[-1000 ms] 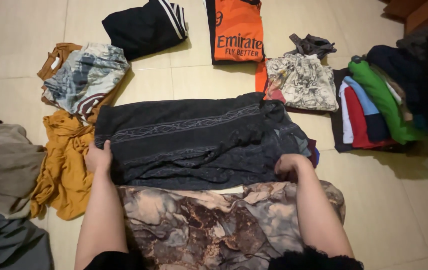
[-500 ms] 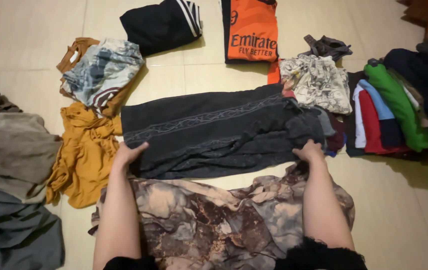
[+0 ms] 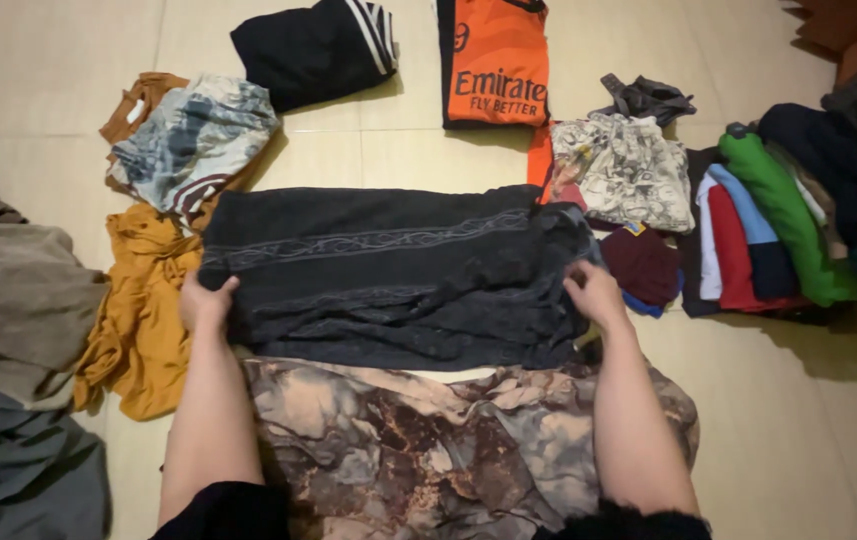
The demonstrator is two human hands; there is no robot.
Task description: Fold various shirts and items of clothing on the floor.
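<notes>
Pale floor tiles (image 3: 428, 150) carry a dark patterned cloth (image 3: 388, 275) lying flat again between clothing piles, pulled back since a moment ago, the left hand (image 3: 205, 300) and right hand (image 3: 593, 292) each gripping one end.

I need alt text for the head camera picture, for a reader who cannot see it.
Left hand and right hand grip the two ends of a dark patterned cloth spread on a tiled floor, with folded clothes around it.

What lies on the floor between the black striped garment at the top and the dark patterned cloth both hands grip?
Bare tile floor separates the black striped garment from the dark patterned cloth, as the head view shows.
</notes>
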